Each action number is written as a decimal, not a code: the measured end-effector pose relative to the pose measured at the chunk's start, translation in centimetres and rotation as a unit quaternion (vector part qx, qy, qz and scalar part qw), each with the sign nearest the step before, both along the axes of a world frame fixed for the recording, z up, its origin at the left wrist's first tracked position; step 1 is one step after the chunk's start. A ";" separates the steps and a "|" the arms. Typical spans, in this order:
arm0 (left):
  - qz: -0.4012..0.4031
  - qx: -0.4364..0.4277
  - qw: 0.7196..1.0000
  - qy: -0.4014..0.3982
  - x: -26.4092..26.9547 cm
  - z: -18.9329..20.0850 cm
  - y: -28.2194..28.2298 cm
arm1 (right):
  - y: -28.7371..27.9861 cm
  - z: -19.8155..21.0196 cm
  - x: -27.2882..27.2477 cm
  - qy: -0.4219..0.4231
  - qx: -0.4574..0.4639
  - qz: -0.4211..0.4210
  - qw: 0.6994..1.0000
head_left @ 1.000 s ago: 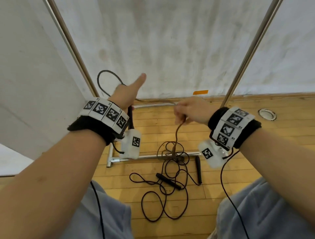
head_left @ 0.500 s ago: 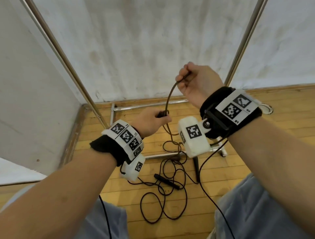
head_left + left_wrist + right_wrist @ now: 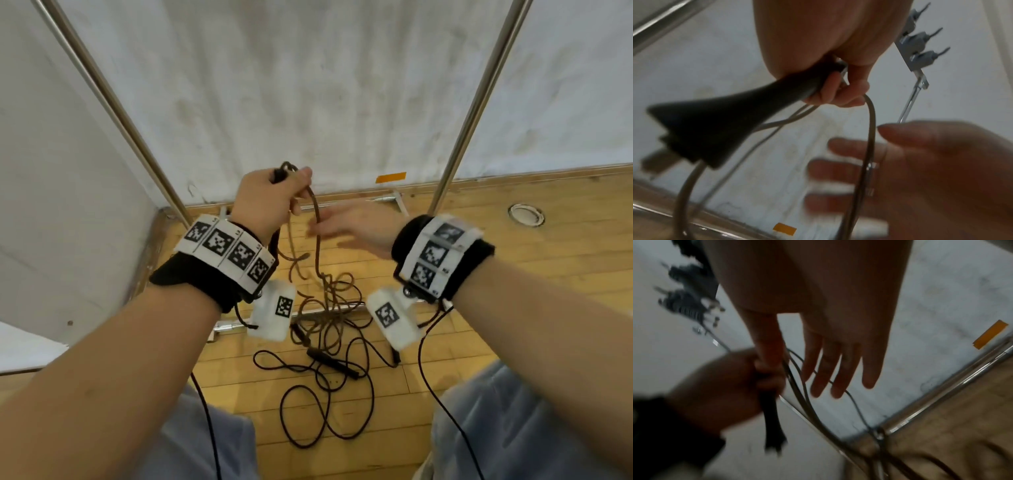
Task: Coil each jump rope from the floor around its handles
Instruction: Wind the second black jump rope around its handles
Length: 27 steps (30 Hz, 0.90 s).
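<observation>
My left hand [image 3: 286, 186] is raised in front of the wall and grips a black handle [image 3: 725, 126] together with loops of a brown jump rope [image 3: 317, 236]. The rope hangs from that fist to a tangle on the wooden floor [image 3: 330, 301]. My right hand [image 3: 323, 228] is flat with straight fingers just right of the hanging strand and holds nothing. A black jump rope [image 3: 325, 411] lies loose on the floor below, with one of its handles [image 3: 331, 362] in the middle of the tangle. The wrist views are blurred.
Two slanted metal poles [image 3: 113, 99] [image 3: 479, 99] stand in front of the white wall, and a low metal bar [image 3: 236, 325] crosses the floor under the ropes. Orange tape [image 3: 390, 178] marks the wall base. A round floor fitting [image 3: 526, 215] sits at right. My knees [image 3: 513, 428] frame the bottom.
My left hand has risen with the handle and rope. My right hand has let go of the rope, dropped lower and spread flat.
</observation>
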State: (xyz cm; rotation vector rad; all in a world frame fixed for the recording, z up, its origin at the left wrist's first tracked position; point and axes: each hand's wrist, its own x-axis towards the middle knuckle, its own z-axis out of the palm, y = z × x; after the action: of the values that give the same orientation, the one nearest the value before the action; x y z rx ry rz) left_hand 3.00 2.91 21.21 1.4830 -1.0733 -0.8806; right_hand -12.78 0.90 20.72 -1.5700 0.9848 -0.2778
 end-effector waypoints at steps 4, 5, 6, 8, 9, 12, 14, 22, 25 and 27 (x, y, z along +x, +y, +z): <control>0.020 -0.015 0.997 0.073 1.2 1.5 0.2 | 1.7 -3.8 1.3 0.101 -0.091 0.098 0.986; 0.026 -0.019 0.996 0.079 1.5 1.7 0.4 | 1.8 -4.4 1.4 0.111 -0.115 0.097 0.982; 0.034 -0.023 0.996 0.083 1.8 1.9 0.5 | 1.6 -4.7 1.3 0.126 -0.135 0.098 0.978; 0.053 -0.032 0.994 0.095 2.5 2.1 0.8 | 0.8 -4.9 0.9 0.182 -0.169 0.107 0.963; 0.065 -0.035 0.992 0.101 2.9 2.2 0.8 | 0.4 -4.9 0.7 0.218 -0.183 0.113 0.952; 0.118 -0.066 0.982 0.130 4.4 2.7 0.7 | -0.4 -5.1 0.1 0.350 -0.208 0.147 0.901; 0.158 -0.092 0.970 0.158 5.5 2.8 0.4 | -0.4 -5.2 -0.1 0.415 -0.196 0.165 0.873; 0.102 0.124 0.987 0.005 4.1 -0.1 0.0 | -2.1 -1.8 -0.4 0.114 -0.229 -0.117 0.960; 0.101 0.127 0.985 -0.059 2.5 -1.2 -0.3 | -2.1 -0.5 -0.6 0.089 -0.213 -0.147 0.962; 0.110 0.111 0.981 -0.116 2.0 -1.6 -0.4 | -2.1 -0.1 -0.9 0.108 -0.193 -0.142 0.965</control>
State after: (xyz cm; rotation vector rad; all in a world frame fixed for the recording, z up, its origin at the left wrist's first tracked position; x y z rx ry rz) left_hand 4.98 2.48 19.60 1.8879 -0.9759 -0.7005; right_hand -13.64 -1.24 20.57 -1.8353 1.3937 -0.5335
